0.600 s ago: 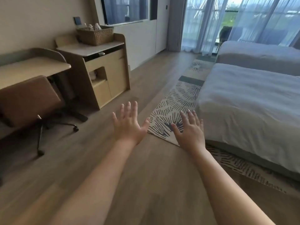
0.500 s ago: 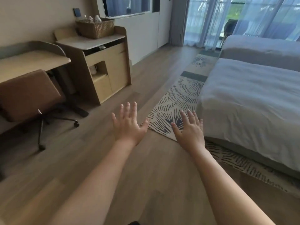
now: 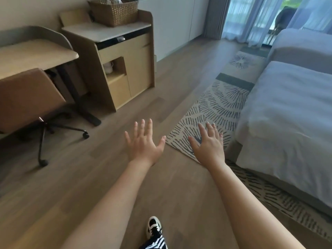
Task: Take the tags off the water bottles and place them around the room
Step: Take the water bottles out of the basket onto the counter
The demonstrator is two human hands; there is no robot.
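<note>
both hands empty, fingers spread: left hand (image 3: 142, 143), right hand (image 3: 209, 144). no bottles visible; risk: tripping on rug (image 3: 212, 112) edge mid-frame.

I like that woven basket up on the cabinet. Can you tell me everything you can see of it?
The basket is brown wicker, woven in a tight pattern, with walls that slope in toward the base. It stands upright on the pale top of the wooden cabinet, toward the back by the wall. Pale items poke out of it, but the frame's top edge cuts them off, so I cannot tell what they are. Neither hand touches it.
</note>
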